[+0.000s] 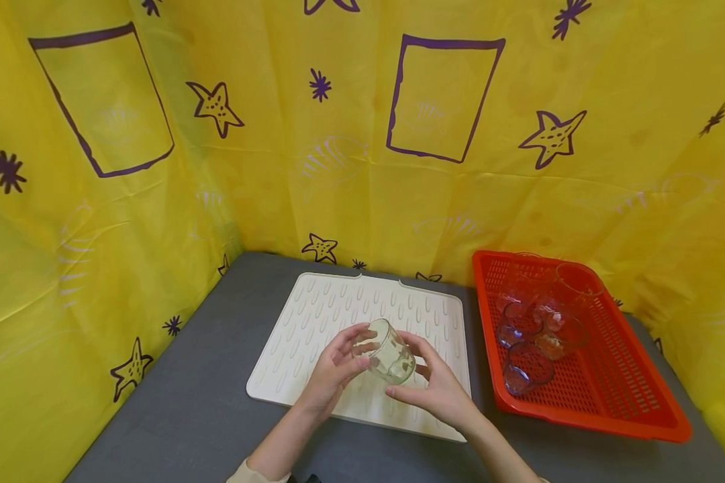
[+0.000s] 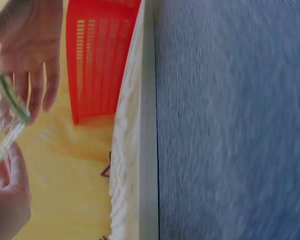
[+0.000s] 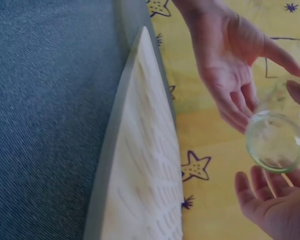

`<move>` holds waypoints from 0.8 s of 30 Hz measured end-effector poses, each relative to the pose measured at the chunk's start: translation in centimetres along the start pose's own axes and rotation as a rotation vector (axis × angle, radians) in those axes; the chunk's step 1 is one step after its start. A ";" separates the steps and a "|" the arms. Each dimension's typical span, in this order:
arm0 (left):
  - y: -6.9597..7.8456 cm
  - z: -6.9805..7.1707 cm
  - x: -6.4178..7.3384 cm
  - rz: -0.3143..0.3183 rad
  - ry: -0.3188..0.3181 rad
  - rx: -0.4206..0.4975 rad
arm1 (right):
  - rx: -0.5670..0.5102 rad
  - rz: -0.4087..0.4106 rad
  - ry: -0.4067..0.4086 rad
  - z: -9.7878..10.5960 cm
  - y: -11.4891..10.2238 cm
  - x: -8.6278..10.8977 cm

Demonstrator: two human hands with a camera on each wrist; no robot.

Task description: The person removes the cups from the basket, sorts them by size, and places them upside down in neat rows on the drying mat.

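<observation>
A greenish clear drinking glass (image 1: 393,359) is held tilted above the white drying mat (image 1: 290,335), its mouth toward the upper left and its base toward the lower right. My left hand (image 1: 332,372) grips it by the mouth end, thumb in front and fingers behind. Around the base end, my right hand (image 1: 438,386) is loosely spread, with fingers behind and thumb low near the base. In the left wrist view, the right hand's fingers (image 2: 36,87) look fairly straight beside the glass (image 2: 12,100). The right wrist view shows the glass (image 3: 275,142) between both hands.
A red perforated basket (image 1: 634,382) stands right of the mat, holding several clear and tinted glasses (image 1: 528,365). Yellow patterned cloth (image 1: 350,201) rises behind and along the sides. The table (image 1: 175,409) is dark grey.
</observation>
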State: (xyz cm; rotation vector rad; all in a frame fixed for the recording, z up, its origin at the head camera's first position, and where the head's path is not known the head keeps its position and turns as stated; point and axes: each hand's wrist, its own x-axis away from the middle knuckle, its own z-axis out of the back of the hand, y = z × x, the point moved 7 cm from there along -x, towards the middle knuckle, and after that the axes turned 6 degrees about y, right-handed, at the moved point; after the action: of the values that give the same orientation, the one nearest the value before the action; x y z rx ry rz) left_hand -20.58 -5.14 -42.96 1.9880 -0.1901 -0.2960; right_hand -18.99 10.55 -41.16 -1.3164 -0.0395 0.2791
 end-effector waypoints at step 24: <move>1.0 0.0 0.0 -0.031 -0.168 -0.134 | 0.034 0.048 -0.002 1.4 -0.8 0.0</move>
State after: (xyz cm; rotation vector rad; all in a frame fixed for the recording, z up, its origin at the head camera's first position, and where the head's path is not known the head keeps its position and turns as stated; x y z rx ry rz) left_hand -20.54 -5.56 -42.10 1.8355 -0.2401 -0.4845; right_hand -19.08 11.76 -40.07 -1.2848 -0.0046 0.3201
